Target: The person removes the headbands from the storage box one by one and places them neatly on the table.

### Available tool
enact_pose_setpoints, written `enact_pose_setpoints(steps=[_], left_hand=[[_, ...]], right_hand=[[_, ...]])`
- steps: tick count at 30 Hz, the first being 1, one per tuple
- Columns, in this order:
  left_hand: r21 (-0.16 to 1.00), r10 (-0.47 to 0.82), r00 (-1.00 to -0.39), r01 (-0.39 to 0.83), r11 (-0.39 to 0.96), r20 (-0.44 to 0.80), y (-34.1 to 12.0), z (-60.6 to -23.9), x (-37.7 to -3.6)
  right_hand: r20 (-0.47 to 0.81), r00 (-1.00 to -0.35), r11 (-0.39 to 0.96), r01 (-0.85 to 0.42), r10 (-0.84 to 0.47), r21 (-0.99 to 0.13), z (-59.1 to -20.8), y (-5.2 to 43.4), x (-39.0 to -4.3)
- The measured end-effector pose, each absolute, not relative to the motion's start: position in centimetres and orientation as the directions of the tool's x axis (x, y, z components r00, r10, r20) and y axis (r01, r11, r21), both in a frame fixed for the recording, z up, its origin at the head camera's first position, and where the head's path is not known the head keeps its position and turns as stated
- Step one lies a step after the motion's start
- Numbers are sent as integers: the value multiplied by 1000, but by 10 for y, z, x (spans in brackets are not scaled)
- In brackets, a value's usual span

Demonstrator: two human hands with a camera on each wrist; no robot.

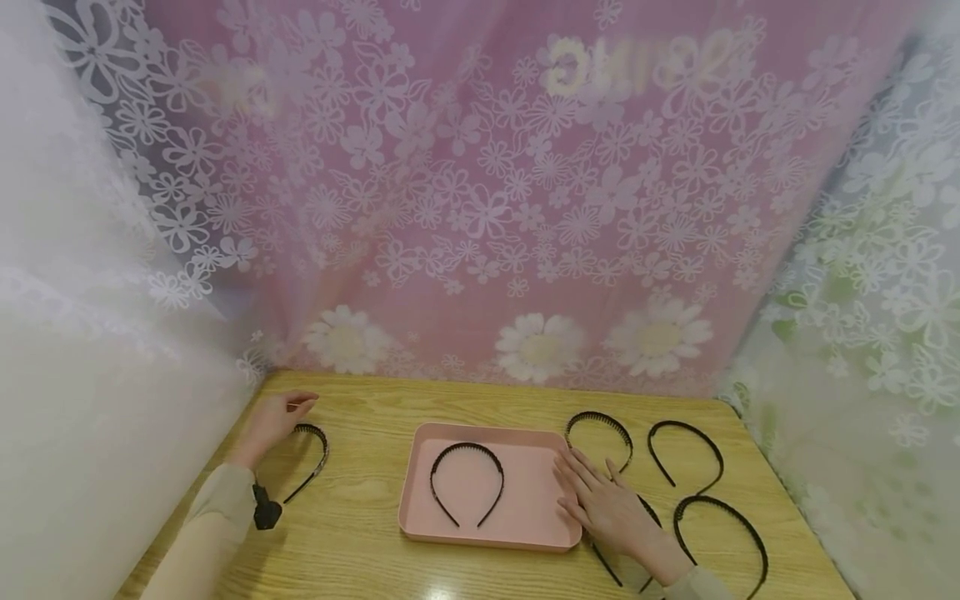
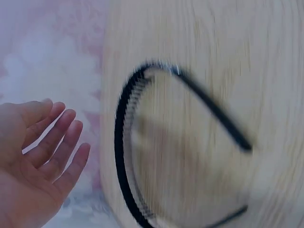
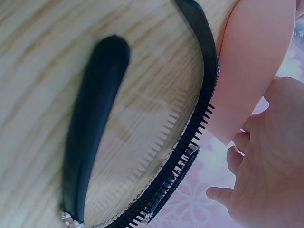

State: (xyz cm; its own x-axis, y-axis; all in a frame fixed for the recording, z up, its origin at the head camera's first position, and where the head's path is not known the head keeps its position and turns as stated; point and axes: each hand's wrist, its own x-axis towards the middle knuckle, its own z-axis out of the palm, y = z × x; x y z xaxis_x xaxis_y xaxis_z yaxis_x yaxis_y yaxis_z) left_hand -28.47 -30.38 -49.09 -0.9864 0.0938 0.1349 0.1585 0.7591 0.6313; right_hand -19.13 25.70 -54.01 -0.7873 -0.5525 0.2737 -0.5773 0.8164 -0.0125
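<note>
Left hand point(image 1: 273, 421): we note the fingers loose and spread, holding nothing, just above a black headband point(image 1: 309, 462) at the desk's point(image 1: 360, 533) left edge.
Right hand point(image 1: 611, 508): fingers straight, flat across the pink tray's point(image 1: 420, 517) right rim and a headband beneath it point(image 1: 603, 567).
Tray: one headband point(image 1: 467, 482) inside.
Right side: three more headbands point(image 1: 686, 454) lying near.

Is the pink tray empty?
No, one black headband lies inside the pink tray, seen in the head view.
</note>
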Motion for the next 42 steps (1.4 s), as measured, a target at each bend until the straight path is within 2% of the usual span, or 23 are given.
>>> enact_pose_setpoints(steps=[6,15,21,30,42], left_hand=[[746,96,-981,191,638,169,-278,-492,-282],[888,130,-986,148,435,101,-244,-491,-281],[915,128,-989,119,386,74,-222,-484,-278],[929,162,-986,92,359,35,-194,-478,-276],[940,271,-961,136,312,49,-161,-482,-272]], right_hand=[[182,-831,841,-540,-525,-42,-533,253,-189],[288,-786,822,-569,-547,6,-544,258,-192],[283,-776,806,-592,-564,-15,-541,258,-192],[254,-800,822,-569,-544,-34,-541,257,-192],[267,-785,815,-580,-559,-1,-546,260,-194]])
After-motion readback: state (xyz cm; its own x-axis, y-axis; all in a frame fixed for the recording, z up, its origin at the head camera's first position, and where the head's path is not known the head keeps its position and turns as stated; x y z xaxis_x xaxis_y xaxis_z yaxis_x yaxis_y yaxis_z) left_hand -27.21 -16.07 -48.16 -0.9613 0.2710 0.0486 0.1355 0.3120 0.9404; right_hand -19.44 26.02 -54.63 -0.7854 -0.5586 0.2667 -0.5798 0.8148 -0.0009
